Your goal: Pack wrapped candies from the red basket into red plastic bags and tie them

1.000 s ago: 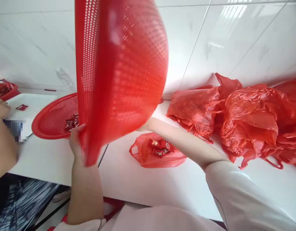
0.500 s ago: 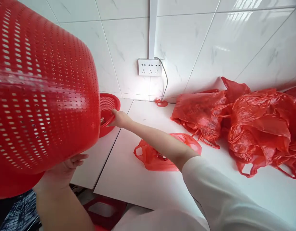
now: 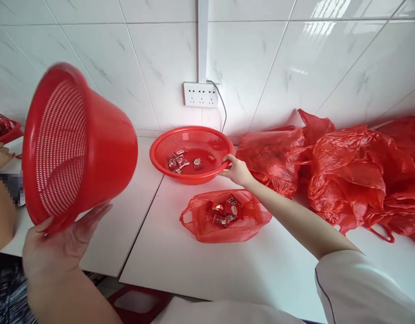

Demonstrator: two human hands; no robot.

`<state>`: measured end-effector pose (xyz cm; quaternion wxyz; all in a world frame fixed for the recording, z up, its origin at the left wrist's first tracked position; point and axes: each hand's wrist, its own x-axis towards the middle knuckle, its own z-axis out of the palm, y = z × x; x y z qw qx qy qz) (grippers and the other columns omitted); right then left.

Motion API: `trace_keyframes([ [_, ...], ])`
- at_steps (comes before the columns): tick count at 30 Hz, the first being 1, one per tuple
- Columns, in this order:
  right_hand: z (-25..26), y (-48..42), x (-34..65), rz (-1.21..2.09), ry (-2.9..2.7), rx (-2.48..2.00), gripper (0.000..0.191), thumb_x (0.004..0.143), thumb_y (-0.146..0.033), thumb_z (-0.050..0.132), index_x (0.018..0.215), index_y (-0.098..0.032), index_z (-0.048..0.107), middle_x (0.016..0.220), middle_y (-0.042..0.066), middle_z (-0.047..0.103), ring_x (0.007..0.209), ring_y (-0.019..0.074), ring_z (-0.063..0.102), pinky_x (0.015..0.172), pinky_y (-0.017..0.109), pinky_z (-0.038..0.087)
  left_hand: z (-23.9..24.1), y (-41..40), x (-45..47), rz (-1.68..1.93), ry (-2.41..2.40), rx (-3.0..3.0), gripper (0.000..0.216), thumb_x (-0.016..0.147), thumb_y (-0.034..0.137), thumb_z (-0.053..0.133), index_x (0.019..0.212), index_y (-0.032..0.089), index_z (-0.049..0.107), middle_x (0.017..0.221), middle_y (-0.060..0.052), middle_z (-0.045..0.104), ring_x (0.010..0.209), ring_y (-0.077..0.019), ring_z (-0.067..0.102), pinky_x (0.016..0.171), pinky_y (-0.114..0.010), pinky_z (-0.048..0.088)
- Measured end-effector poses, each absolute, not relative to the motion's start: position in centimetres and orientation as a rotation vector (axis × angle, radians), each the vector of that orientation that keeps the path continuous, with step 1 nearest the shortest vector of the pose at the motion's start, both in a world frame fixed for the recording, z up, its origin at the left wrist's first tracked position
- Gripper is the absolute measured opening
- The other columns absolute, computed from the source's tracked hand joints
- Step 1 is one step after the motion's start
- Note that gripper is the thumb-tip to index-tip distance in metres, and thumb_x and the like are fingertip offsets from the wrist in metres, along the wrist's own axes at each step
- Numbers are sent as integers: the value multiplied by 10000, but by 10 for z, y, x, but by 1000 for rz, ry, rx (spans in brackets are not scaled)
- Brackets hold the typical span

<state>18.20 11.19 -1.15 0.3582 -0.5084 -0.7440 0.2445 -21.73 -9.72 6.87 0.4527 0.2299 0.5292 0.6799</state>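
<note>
My left hand (image 3: 55,247) grips the lower rim of a deep red perforated basket (image 3: 75,144), held on its side above the table edge with its mouth facing left. My right hand (image 3: 237,170) reaches across the white table (image 3: 180,265) and pinches the right rim of a shallow red basket (image 3: 192,173) that holds a few red-wrapped candies (image 3: 180,161). Just in front of that basket lies a small red plastic bag (image 3: 224,220) with several more wrapped candies inside.
A heap of crumpled red plastic bags (image 3: 349,171) fills the table's right side against the tiled wall. A power strip (image 3: 200,94) hangs on the wall. Another person's hand (image 3: 0,155) is at the far left. A red stool (image 3: 140,306) stands below the table.
The deep basket has swung left and away from the camera, now seen side-on. My right hand has pulled the shallow basket to the right, beside the bag heap.
</note>
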Motion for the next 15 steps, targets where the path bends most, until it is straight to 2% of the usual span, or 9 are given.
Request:
trace_keyframes([
  [2,-16,108,194,642,-1906,-1351,441,707,-401,722,1060,-194,560,949,39,689,845,196,676,848,357,520,67,-85,-208,1741,1235,679,423,740,280,503,1139,230,636,1210,-56,680,1213,-330,569,700,-307,627],
  [4,-16,102,202,705,-1908,-1392,610,719,-397,721,1249,-200,493,1177,109,640,923,216,681,887,396,522,60,-73,-205,1759,1175,687,391,761,258,499,1124,199,631,1158,-91,694,1203,-326,579,680,-284,634],
  [7,-10,86,215,669,-1917,-1449,815,747,-405,715,1438,-212,330,1517,226,307,1155,293,608,978,471,479,46,-58,-209,1750,1124,574,370,782,267,486,1119,173,607,1107,-112,690,1190,-334,587,667,-329,647],
  [8,-6,80,221,631,-1910,-1460,818,765,-420,703,1454,-212,315,1564,234,191,1207,313,574,1010,487,455,42,-54,-211,1755,1115,538,371,781,263,491,1122,163,598,1119,-120,679,1185,-337,589,660,-334,649],
  [10,1,69,234,607,-1866,-1475,792,800,-458,667,1462,-210,311,1594,229,56,1208,323,576,1033,488,443,35,-48,-213,1754,1110,484,371,775,240,507,1127,148,582,1170,-136,646,1181,-339,588,667,-342,649],
  [13,9,56,255,642,-1768,-1509,781,817,-496,641,1467,-219,309,1602,213,-5,1105,291,647,1002,451,491,27,-39,-213,1803,1173,499,350,774,194,528,1121,164,570,1256,-118,591,1173,-317,588,715,-376,645],
  [15,11,49,267,631,-1725,-1530,750,820,-500,635,1454,-238,331,1609,185,17,1101,283,649,977,439,515,25,-32,-213,1853,1224,543,325,781,183,533,1105,177,561,1299,-96,555,1173,-301,582,768,-412,635],
])
